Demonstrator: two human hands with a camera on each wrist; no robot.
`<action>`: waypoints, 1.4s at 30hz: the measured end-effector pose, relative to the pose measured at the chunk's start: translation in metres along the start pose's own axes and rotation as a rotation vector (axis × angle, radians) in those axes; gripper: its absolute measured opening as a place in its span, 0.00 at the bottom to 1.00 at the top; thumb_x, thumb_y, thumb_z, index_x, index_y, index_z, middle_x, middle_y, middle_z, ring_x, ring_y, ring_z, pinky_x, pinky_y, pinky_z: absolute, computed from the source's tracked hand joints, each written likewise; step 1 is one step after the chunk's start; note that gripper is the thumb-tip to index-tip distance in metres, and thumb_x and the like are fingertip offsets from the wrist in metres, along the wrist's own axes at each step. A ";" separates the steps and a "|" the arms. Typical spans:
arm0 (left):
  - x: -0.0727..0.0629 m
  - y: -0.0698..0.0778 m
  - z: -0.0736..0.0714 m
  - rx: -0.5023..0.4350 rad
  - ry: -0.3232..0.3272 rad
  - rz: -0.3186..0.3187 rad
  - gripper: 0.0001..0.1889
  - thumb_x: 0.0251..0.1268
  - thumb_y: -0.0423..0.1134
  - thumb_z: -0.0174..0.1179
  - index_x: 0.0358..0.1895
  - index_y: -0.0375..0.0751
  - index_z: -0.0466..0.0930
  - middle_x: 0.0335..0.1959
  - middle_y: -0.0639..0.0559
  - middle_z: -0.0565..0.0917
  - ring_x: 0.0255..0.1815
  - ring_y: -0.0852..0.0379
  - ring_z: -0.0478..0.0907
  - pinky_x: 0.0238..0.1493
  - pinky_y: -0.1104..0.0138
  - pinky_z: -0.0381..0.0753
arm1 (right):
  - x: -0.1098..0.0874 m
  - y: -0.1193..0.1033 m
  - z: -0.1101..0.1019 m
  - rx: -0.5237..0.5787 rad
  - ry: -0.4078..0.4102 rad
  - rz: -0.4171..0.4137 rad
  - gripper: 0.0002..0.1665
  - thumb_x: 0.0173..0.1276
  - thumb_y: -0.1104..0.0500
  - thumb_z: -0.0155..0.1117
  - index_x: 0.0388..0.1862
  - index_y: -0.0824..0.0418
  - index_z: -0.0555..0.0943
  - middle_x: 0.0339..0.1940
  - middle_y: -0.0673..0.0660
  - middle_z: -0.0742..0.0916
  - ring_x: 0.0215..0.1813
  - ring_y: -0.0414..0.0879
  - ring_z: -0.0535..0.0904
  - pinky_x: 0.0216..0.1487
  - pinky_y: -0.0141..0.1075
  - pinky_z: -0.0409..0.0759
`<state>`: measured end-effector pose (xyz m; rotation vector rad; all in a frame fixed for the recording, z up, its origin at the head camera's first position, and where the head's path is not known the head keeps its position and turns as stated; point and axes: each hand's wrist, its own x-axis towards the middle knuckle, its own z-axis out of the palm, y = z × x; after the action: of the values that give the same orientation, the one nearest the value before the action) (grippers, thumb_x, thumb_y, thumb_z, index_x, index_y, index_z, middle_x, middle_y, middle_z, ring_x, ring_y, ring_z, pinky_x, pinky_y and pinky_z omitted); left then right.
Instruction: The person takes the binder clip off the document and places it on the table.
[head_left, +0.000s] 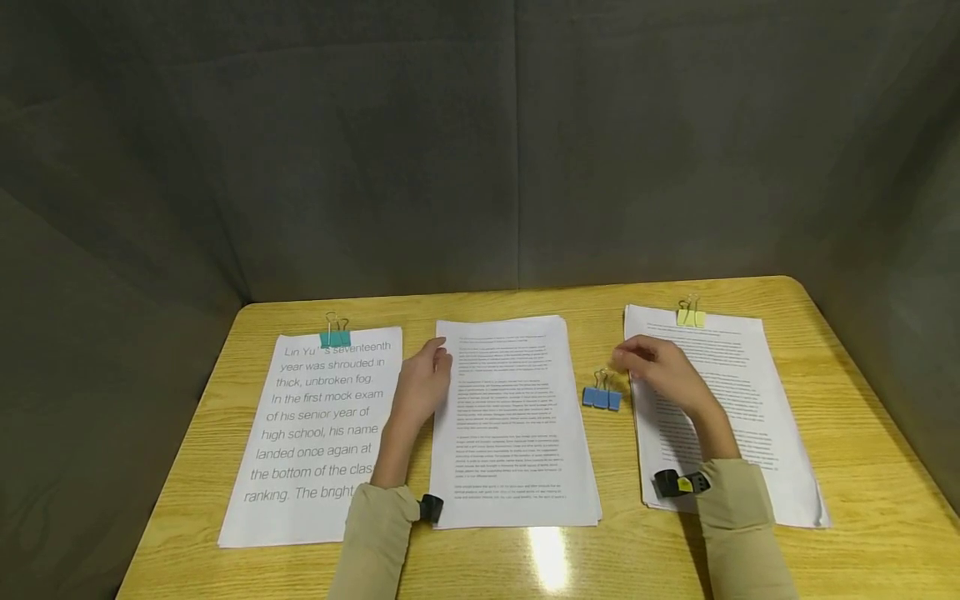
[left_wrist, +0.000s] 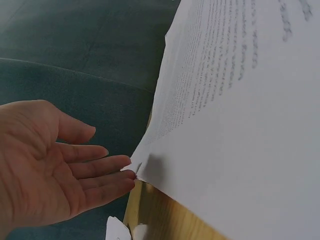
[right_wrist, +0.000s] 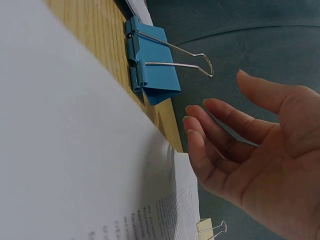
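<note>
Head view: three paper stacks side by side on the wooden tabletop (head_left: 480,575), gray cloth (head_left: 375,167) at the far side. Left stack (head_left: 311,442), large print, teal clip (head_left: 335,339) on its far edge. Middle stack (head_left: 510,425), small print, roughly squared up, a few sheet edges out of line. Right stack (head_left: 712,400), small print too, yellow clip (head_left: 691,317) on its far edge. Blue clip (head_left: 602,398) sits on the tabletop between middle and right stacks, nearer the far end, handles to the far side. Left hand (head_left: 422,379) is at the left edge of the middle stack, toward its far end. Right hand (head_left: 663,371) is above the left part of the right stack, fingertips near the blue clip but apart from it. Tan sleeves (head_left: 378,533) on both arms, dark wrist devices (head_left: 681,483). Left wrist view: left fingers (left_wrist: 100,167) nearly straight, lying close together, thumb held away; tips right at a corner of the paper, exact contact hard to tell. Right wrist view: right fingers loosely bent, thumb spread well off them, open gap between; blue clip just beyond the tips, both wire handles pointing toward the hand. Yellow clip shows partly, at the paper's far edge.
</note>
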<state>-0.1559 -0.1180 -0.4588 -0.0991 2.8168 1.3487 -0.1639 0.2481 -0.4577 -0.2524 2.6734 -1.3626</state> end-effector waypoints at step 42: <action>-0.060 -0.125 -0.180 0.195 0.016 -0.334 0.35 0.84 0.46 0.43 0.80 0.23 0.48 0.74 0.18 0.57 0.74 0.20 0.57 0.68 0.32 0.63 | 0.049 -0.162 0.186 0.129 -0.336 -0.271 0.16 0.77 0.61 0.63 0.54 0.74 0.80 0.35 0.67 0.88 0.31 0.57 0.88 0.34 0.42 0.87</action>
<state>-0.0858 -0.3335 -0.4410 -0.5504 2.7626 1.0025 -0.1616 -0.0025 -0.4364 -0.7776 2.3274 -1.4073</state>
